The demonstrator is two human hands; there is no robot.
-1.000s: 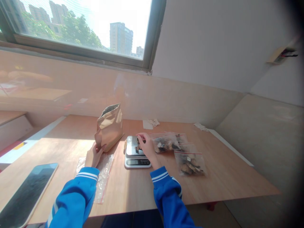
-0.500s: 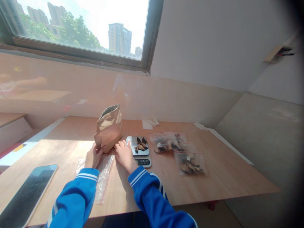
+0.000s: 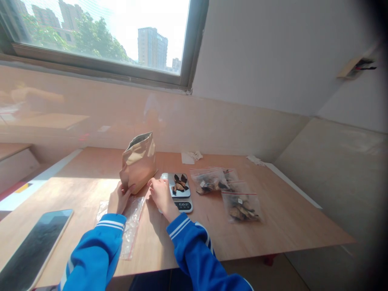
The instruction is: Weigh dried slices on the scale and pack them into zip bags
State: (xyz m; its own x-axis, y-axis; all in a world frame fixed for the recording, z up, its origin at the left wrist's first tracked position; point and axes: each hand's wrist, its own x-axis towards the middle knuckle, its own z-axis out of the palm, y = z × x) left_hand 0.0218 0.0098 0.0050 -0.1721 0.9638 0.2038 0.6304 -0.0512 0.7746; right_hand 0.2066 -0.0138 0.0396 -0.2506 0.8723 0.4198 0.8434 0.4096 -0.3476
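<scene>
A brown paper pouch (image 3: 138, 163) stands upright with its top open. My left hand (image 3: 119, 199) is closed on its lower left corner, above a clear plastic zip bag (image 3: 133, 228) lying flat. Between the pouch and a small digital scale (image 3: 183, 194), my right hand (image 3: 161, 197) has its fingers bent and pressed together; whether anything is in them is hidden. It covers part of the scale's left side. Several dark-edged, brown dried pieces (image 3: 180, 186) lie on the scale's plate.
Right of the scale lie several clear zip bags (image 3: 241, 208) of similar dried pieces. A phone (image 3: 34, 246) rests at the front left of the wooden table (image 3: 281, 226). Crumpled white paper (image 3: 191, 157) lies along the back, before the wall.
My right hand has curled its fingers and drawn slightly away from the pouch's base, toward the scale. My left hand and the pouch have stayed about where they were.
</scene>
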